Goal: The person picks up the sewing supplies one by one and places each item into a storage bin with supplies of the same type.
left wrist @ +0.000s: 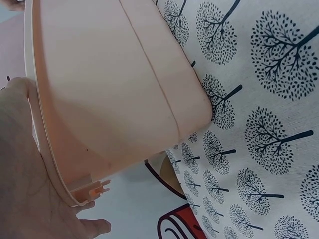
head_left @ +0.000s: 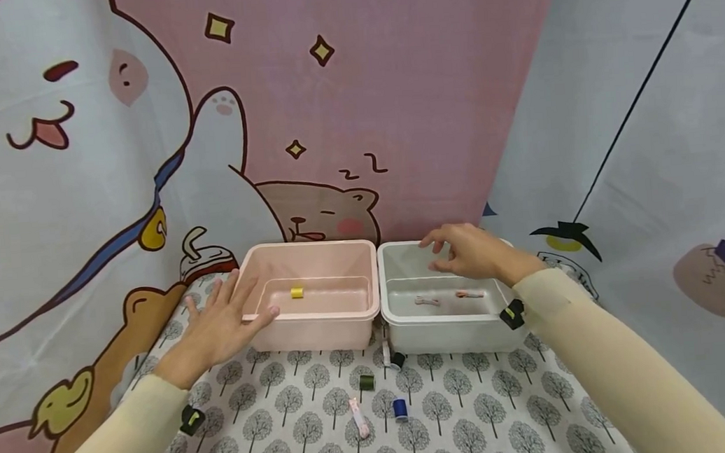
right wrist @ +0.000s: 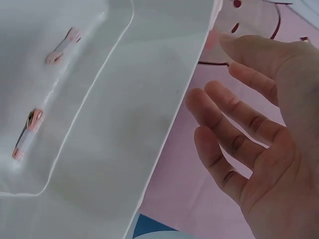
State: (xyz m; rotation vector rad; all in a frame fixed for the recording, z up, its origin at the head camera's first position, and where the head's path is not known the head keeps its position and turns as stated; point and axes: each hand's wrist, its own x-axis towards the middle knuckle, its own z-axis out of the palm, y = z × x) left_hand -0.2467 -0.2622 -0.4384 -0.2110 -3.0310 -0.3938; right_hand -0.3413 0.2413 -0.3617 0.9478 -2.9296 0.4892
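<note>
My left hand (head_left: 214, 328) lies at the left end of the pink bin (head_left: 319, 331), touching its rim with fingers spread and fairly straight. The left wrist view shows the hand (left wrist: 35, 179) along the rim and the bin's outer wall (left wrist: 109, 84). Inside that bin is a yellow thread spool (head_left: 297, 293). Over the back of the white bin (head_left: 452, 332) hovers my right hand (head_left: 465, 251), fingers loosely bent and holding nothing. Two small thread skeins (head_left: 427, 301) (head_left: 470, 294) lie on that bin's floor.
On the tree-print cloth (head_left: 276, 429) before the bins lie a green spool (head_left: 366, 383), a blue spool (head_left: 400, 410), a black spool (head_left: 398, 360), a pale pink skein (head_left: 359, 417) and a whitish skein (head_left: 387, 353). A cartoon-print curtain (head_left: 417, 110) hangs behind.
</note>
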